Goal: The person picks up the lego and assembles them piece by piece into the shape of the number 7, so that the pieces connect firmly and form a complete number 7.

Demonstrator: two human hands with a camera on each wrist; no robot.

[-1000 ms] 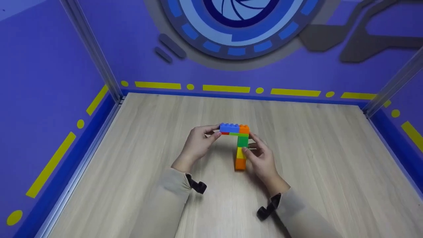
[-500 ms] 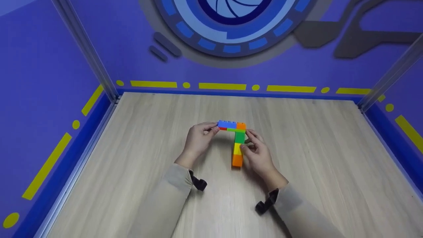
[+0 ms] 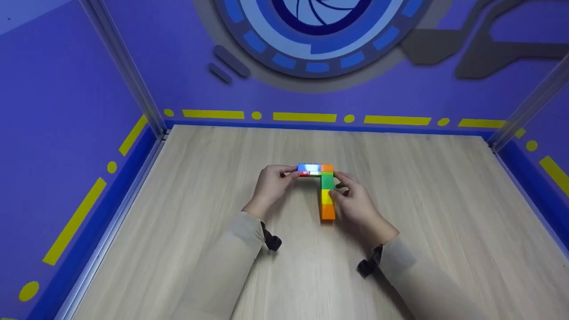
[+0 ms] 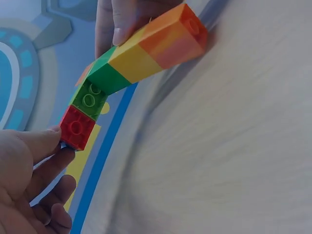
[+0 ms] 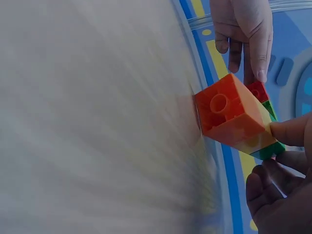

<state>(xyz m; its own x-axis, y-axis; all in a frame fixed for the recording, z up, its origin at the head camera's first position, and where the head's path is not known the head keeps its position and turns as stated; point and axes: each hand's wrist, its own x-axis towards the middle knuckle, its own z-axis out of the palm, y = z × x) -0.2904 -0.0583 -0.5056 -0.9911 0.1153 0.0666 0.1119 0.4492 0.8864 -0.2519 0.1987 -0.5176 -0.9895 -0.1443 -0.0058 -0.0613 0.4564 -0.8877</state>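
Note:
Both hands hold a structure of joined toy building blocks in front of the person. Its column has an orange block [image 3: 328,212] at the near end, then a yellow block [image 3: 326,196] and a green block [image 3: 327,182]. Flat red [image 4: 76,127] and light green [image 4: 88,101] pieces reach left from the column's top, under a blue brick [image 3: 310,167] and a small orange brick [image 3: 327,168]. My left hand [image 3: 273,184] pinches the red and blue end. My right hand [image 3: 355,195] grips the column around its yellow and green blocks. The orange block's hollow underside shows in the right wrist view.
A wood-grain table [image 3: 200,186] lies beneath the hands. Blue-purple printed panels [image 3: 186,75] stand behind and at both sides, with metal posts [image 3: 142,98] at the corners. Black straps [image 3: 272,240] with small mounts sit on both wrists.
The block structure has tilted, so the top studs show less and a bright glare lies on the blue brick. Its near end has shifted slightly away and right. Both hands keep their hold.

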